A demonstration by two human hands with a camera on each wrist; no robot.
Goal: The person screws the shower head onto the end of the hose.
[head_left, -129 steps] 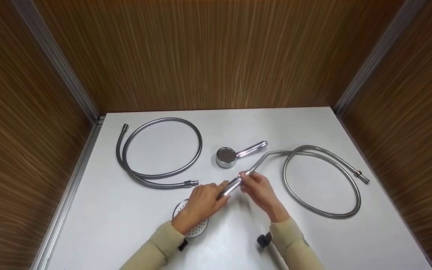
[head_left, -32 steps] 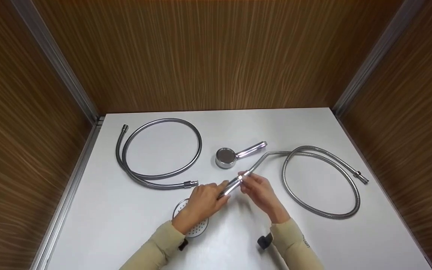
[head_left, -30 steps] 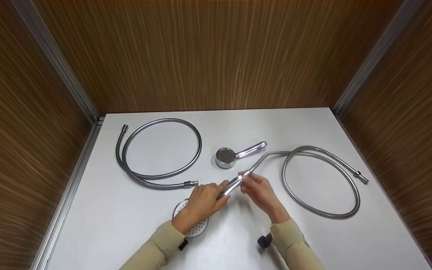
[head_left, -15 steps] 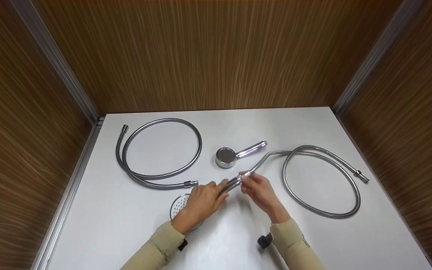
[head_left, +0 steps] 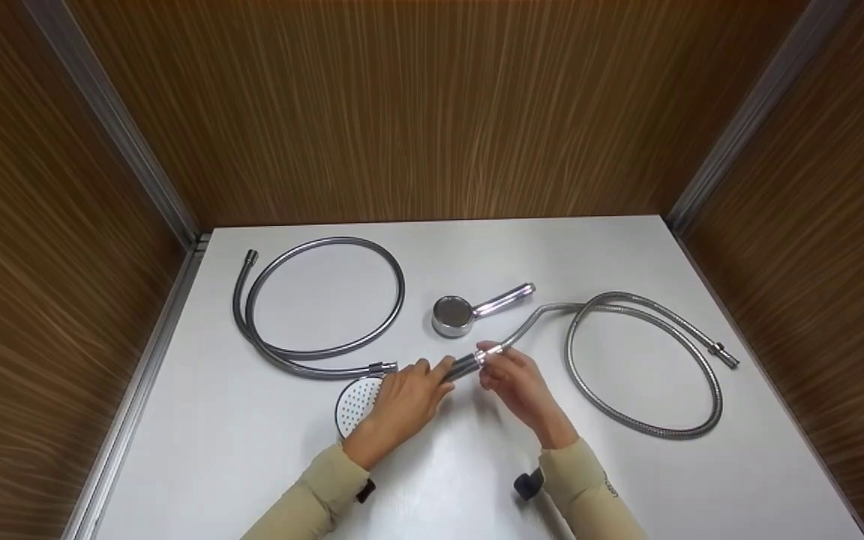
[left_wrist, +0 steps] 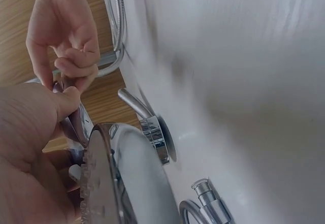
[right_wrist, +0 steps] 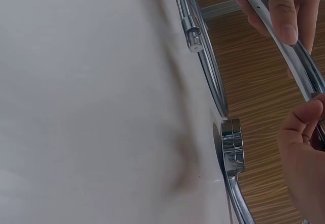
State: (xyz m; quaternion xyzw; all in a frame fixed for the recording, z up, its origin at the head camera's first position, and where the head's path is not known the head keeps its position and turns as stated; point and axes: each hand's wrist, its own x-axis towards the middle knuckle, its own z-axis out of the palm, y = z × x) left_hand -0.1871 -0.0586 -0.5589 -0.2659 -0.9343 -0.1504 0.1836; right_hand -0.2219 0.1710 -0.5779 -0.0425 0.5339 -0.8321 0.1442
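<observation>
My left hand [head_left: 404,403] grips the chrome handle of a shower head [head_left: 355,407] with a wide, white, perforated face. The wrist and palm cover part of that face in the head view. At the handle's far end, my right hand [head_left: 520,388] pinches the end fitting of a ribbed metal shower hose [head_left: 528,328], thumb and fingertips right where hose and handle meet. In the left wrist view the head's rim [left_wrist: 124,168] is close, with the right hand's curled fingers beyond it. The right wrist view has the handle [right_wrist: 289,56] running between both hands.
A smaller chrome shower head [head_left: 452,315] lies behind the hands on the white table [head_left: 199,450]. To the left rests a second coiled hose [head_left: 402,289]. The held hose loops on the table at right. Wood-grain panels [head_left: 432,112] wall the back and sides.
The shower head has rolled in the left hand: its face has swung left and away from me, showing more of it, and the handle has turned. The right hand stays in nearly the same place.
</observation>
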